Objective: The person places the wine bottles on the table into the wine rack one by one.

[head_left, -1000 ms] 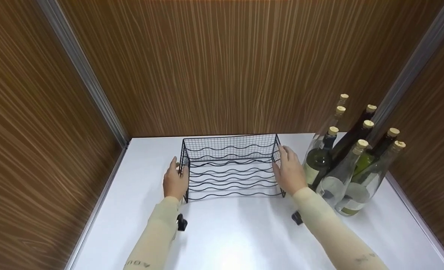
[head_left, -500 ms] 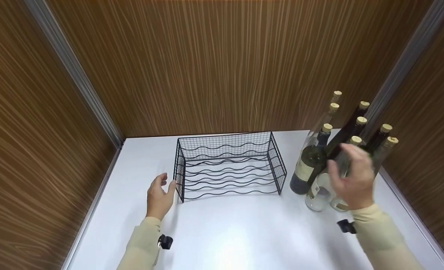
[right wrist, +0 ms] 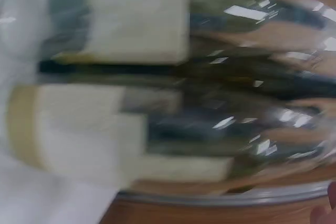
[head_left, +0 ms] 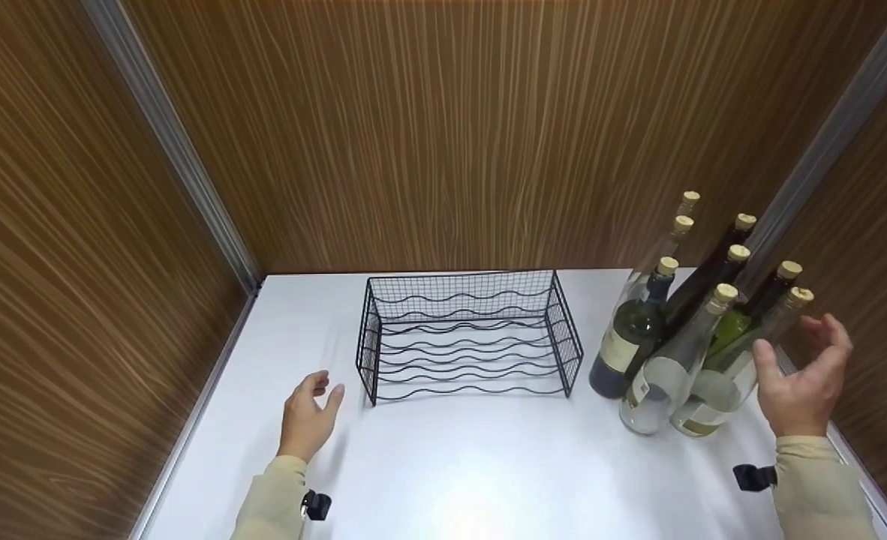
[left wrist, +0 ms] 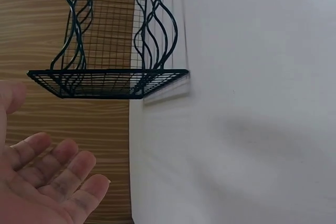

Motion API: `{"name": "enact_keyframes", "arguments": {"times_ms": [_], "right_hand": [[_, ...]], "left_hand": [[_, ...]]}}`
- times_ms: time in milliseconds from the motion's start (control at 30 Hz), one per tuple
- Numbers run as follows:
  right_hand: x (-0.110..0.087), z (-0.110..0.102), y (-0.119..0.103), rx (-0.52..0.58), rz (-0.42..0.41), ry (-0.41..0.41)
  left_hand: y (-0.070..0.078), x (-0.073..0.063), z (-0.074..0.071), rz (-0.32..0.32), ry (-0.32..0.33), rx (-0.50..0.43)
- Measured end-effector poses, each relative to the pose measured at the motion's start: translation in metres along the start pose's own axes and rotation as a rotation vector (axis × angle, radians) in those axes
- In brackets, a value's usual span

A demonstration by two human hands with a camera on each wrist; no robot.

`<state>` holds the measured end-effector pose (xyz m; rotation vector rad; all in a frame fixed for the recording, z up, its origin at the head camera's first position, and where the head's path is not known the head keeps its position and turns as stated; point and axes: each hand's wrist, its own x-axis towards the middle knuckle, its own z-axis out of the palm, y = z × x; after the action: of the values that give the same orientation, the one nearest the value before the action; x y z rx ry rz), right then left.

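A black wire rack (head_left: 466, 352) with wavy rungs and mesh sides lies on the white table. My left hand (head_left: 308, 420) hovers to the left of the rack's front corner, fingers loosely bent, holding nothing. The left wrist view shows the same hand (left wrist: 52, 182) palm up, apart from the rack (left wrist: 110, 83). At the right, my right hand (head_left: 804, 382) is beside the outermost clear bottle (head_left: 717, 394), thumb and fingers spread with nothing between them; whether it touches the glass I cannot tell. Blurred labelled bottles (right wrist: 84, 129) fill the right wrist view, where only fingertips show.
Several corked wine bottles stand close together at the right, among them a dark green one (head_left: 631, 337) nearest the rack and a clear one (head_left: 661, 386) in front. Wood-grain panels (head_left: 443, 135) enclose the white table (head_left: 428, 457) at the back and both sides.
Both hands have left the rack's sides. The left hand has drawn back toward the front left; the right has swung rightward past the bottles to their outer side.
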<state>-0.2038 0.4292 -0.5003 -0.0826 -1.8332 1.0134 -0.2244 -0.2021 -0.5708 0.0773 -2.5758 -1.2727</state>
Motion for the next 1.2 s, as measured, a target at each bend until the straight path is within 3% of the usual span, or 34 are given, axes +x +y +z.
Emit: {"name": "enact_keyframes", "arguments": {"times_ms": [167, 300, 500, 800, 1200], "right_hand": [[-0.018, -0.002, 0.033, -0.033, 0.104, -0.138], [-0.029, 0.0, 0.042, -0.103, 0.207, -0.25], [-0.039, 0.002, 0.053, -0.173, 0.271, -0.356], [-0.05, 0.003, 0.061, -0.229, 0.324, -0.439], [-0.057, -0.001, 0.066, -0.244, 0.362, -0.516]], "left_hand": [[-0.004, -0.001, 0.001, -0.008, -0.02, 0.001], [-0.005, 0.0, 0.002, -0.012, -0.02, -0.007], [-0.002, 0.0, 0.002, -0.013, -0.022, -0.017], [-0.006, -0.006, 0.006, -0.024, -0.022, -0.012], [0.0, -0.005, 0.011, -0.021, -0.048, 0.0]]}}
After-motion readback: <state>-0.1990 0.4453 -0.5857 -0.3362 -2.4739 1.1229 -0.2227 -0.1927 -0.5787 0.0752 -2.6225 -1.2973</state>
